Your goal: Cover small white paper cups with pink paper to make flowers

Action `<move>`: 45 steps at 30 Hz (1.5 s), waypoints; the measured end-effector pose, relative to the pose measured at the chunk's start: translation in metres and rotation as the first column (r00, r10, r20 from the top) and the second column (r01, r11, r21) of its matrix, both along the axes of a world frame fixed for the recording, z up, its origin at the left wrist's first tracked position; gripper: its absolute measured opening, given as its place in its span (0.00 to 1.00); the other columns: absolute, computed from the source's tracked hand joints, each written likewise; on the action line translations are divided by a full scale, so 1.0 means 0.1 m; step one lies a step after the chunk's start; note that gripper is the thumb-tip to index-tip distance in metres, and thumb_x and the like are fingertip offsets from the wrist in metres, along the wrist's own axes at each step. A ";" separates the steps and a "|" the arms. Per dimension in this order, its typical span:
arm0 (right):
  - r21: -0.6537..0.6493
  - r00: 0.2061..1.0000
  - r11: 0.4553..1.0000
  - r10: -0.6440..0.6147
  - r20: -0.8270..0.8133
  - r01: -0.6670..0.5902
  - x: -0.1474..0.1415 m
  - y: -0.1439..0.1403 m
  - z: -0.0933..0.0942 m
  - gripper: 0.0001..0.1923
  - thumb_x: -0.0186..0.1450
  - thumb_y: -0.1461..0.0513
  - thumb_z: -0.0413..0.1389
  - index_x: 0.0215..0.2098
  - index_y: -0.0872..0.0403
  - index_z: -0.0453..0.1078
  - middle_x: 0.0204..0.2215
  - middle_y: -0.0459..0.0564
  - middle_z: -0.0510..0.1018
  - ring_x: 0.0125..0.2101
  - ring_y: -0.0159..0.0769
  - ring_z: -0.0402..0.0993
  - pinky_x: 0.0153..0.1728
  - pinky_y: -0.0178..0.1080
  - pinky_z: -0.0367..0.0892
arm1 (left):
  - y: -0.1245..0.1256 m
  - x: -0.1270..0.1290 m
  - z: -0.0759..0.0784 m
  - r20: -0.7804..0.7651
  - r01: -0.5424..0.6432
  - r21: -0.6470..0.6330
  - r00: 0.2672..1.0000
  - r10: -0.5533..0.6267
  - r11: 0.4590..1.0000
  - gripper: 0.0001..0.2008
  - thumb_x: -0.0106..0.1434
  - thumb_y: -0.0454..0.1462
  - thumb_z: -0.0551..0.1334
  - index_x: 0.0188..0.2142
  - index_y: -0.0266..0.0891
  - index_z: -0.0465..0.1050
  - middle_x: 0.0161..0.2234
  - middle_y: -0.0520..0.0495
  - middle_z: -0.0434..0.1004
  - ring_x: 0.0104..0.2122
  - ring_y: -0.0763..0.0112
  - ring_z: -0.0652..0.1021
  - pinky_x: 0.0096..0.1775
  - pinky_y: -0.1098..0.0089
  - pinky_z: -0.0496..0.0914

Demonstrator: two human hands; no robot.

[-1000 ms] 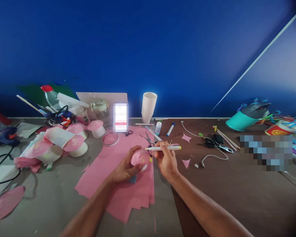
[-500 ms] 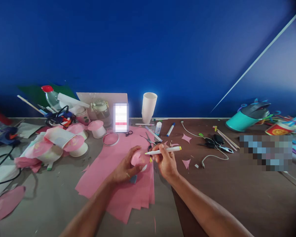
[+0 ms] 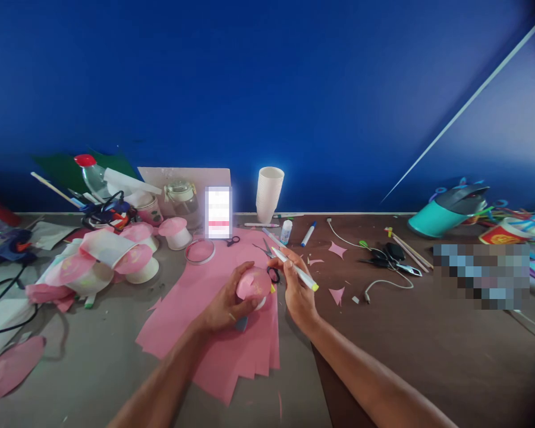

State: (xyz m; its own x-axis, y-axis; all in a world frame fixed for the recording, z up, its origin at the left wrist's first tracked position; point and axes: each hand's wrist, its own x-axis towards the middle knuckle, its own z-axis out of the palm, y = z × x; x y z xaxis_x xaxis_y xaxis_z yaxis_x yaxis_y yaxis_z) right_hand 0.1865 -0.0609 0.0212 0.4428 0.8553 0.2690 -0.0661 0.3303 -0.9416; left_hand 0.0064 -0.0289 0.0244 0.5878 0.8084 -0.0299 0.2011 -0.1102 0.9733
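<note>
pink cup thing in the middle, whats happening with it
A person's left hand holds a small paper cup capped with a pink paper disc above a stack of pink paper sheets. The right hand grips a white marker beside it, tip off the disc. Scissors lie just behind.

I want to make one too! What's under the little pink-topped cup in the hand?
Under the pink-topped cup, held by the left hand, lie fanned pink paper sheets and something small and blue. The hand and cup cover the rest.
</note>
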 end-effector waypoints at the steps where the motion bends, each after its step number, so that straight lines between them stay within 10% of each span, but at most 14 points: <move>1: 0.014 0.999 1.000 0.018 0.040 -0.018 -0.01 -0.02 0.00 0.18 0.69 0.49 0.54 0.49 0.50 0.72 0.36 0.49 0.82 0.38 0.39 0.77 0.42 0.43 0.70 | 0.00 0.00 0.00 -0.011 -0.001 0.007 1.000 0.001 1.000 0.42 0.59 0.45 0.67 0.68 0.49 0.51 0.66 0.43 0.57 0.64 0.51 0.63 0.63 0.56 0.62; 11: 0.073 0.994 0.992 0.107 0.002 -0.107 -0.06 -0.04 -0.07 0.18 0.70 0.50 0.54 0.53 0.49 0.69 0.44 0.51 0.78 0.39 0.38 0.77 0.44 0.45 0.72 | -0.04 0.03 -0.05 -0.089 -0.082 0.031 0.992 0.084 0.996 0.58 0.57 0.42 0.68 0.72 0.48 0.24 0.59 0.40 0.67 0.56 0.54 0.70 0.59 0.52 0.66; 45: 0.026 0.961 0.995 0.083 0.262 -0.093 -0.05 0.03 -0.18 0.19 0.68 0.48 0.55 0.50 0.48 0.74 0.41 0.53 0.80 0.41 0.45 0.77 0.46 0.48 0.73 | -0.05 0.10 -0.14 -0.088 -0.331 0.029 0.939 0.332 0.943 0.55 0.54 0.39 0.67 0.71 0.49 0.32 0.50 0.43 0.73 0.45 0.55 0.75 0.49 0.51 0.72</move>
State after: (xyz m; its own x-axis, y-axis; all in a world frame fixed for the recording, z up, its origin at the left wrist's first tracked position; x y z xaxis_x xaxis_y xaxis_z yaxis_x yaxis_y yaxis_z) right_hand 0.1810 -0.0581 0.0032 0.2769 0.8747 0.3977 0.1497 0.3695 -0.9171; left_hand 0.0169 -0.0338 0.0108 0.2819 0.9577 -0.0578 0.3152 -0.0356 0.9483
